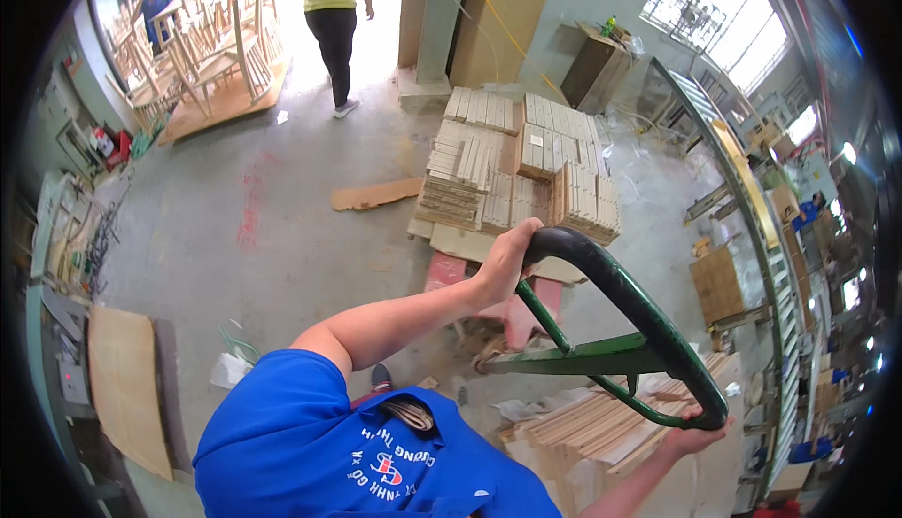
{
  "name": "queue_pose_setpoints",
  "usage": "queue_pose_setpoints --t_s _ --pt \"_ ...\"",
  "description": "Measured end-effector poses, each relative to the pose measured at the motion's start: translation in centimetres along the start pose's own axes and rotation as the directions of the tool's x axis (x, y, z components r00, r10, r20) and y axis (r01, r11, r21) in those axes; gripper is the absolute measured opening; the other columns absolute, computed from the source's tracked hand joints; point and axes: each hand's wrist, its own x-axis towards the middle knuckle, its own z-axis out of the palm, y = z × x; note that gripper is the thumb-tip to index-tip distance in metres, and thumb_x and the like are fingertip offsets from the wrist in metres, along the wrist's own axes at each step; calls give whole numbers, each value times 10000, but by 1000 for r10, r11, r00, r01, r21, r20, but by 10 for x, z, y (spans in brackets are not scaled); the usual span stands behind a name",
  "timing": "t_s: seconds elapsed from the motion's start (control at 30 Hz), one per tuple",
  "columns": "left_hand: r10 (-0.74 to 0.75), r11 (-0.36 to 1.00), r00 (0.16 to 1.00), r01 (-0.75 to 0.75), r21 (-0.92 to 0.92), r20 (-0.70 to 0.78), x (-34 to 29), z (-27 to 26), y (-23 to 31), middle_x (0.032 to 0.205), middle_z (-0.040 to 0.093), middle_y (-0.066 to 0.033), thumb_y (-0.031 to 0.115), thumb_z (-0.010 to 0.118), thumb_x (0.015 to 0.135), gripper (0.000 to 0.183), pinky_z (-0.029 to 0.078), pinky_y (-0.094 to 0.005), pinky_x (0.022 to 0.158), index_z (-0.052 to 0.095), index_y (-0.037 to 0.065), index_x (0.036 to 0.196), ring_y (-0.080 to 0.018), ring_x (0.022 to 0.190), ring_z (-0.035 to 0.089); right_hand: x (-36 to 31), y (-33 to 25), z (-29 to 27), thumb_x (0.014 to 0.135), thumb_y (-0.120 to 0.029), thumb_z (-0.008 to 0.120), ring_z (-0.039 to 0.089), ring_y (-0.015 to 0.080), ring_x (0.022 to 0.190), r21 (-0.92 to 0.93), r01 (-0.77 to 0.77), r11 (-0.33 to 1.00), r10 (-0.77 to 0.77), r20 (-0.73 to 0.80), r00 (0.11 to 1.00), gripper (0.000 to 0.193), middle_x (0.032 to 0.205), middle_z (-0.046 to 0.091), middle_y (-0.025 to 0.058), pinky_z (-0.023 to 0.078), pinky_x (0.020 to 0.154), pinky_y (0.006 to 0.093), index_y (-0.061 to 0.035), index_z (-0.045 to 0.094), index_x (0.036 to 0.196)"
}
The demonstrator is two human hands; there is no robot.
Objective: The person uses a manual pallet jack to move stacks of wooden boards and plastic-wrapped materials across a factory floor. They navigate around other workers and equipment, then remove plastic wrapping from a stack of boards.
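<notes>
The green pallet jack handle [611,356], a loop with a black upper bar, slants across the space in front of me. My left hand [507,260] is closed round its upper left corner. At the lower right corner of the loop, my right hand [692,435] is closed too, its fingers partly hidden behind the tube. The handle's shaft runs down to the red pallet jack body [520,316]. Beyond it, stacked pale wooden pieces [517,166] rest on a board, and the jack's red part reaches to the near edge of that load.
A bundle of wooden strips [601,424] lies close by at right. Flat cardboard [376,195] is on the floor left of the load. Wooden chairs [211,58] stand on a board at far left. A person in a yellow shirt [331,20] walks by the bright doorway. A roller conveyor [775,293] runs along the right.
</notes>
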Motion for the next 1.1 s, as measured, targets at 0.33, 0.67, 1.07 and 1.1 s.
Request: queue_pose_setpoints --t_s 0.33,0.67,1.07,1.1 --pt "402 814 912 -398 423 84 -73 47 -17 792 563 -45 54 699 687 297 438 -254 599 506 22 911 -96 687 537 92 25 -6 891 -426 294 448 115 507 -19 13 1000 -11 91 996 413 686 483 15 339 427 227 -88 499 772" --pt "303 845 776 -487 221 553 -117 87 4 727 609 -113 135 726 678 280 470 -336 528 575 6 876 -273 576 595 156 41 24 911 -465 305 386 151 384 134 -321 937 89 800 593 475 501 444 66 333 372 252 -41 483 795" --pt "396 803 792 -544 243 464 -126 124 -4 720 592 -106 111 682 722 240 427 -330 455 544 -22 868 -263 521 570 199 75 63 911 -484 301 415 197 378 147 -414 898 52 900 432 512 513 467 96 353 379 314 -25 511 829" --pt "418 787 783 -566 246 461 -128 127 -7 721 592 -111 116 675 729 248 414 -329 444 539 -22 884 -255 507 560 204 80 68 911 -485 301 417 199 374 170 -438 883 -4 936 353 514 516 469 96 350 379 316 -24 513 832"
